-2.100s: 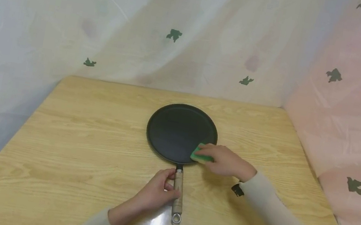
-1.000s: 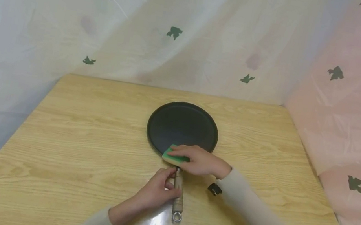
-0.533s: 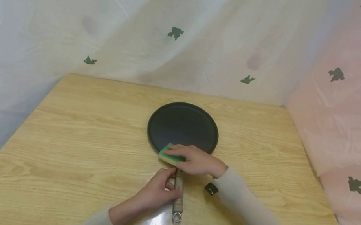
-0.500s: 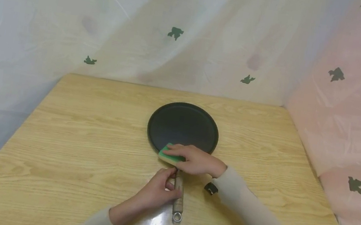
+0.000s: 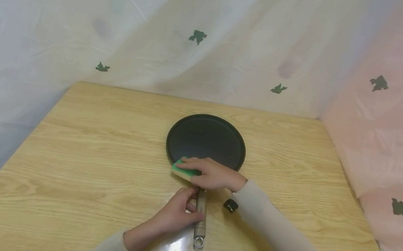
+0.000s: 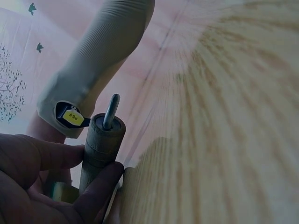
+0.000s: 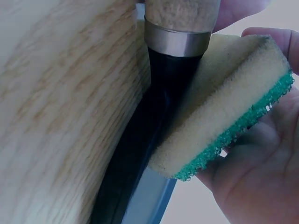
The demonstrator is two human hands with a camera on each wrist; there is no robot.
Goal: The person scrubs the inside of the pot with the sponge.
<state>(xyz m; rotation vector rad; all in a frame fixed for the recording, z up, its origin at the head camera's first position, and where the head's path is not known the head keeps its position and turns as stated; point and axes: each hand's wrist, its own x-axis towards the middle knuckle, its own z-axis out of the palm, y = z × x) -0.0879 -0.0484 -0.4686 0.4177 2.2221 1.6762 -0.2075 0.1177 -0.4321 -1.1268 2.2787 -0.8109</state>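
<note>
Grasped in the right hand (image 5: 214, 174), a green-and-cream sponge (image 7: 224, 105) touches the black pan (image 5: 206, 137) at seven o'clock, while the left hand (image 5: 178, 213) pinches the handle (image 5: 202, 203) at six.

The head view looks forward and down on the counter (image 5: 101, 149); both wrist views look from very near, and they share the wooden handle (image 6: 101, 145)

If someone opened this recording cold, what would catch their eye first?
Probably the round black pan, dark on the pale table, mid-picture in the head view. Next comes the green-and-cream sponge in the right grip, at the pan's near edge. Nearer the head camera, the left grip holds the pan's wooden handle.
</note>
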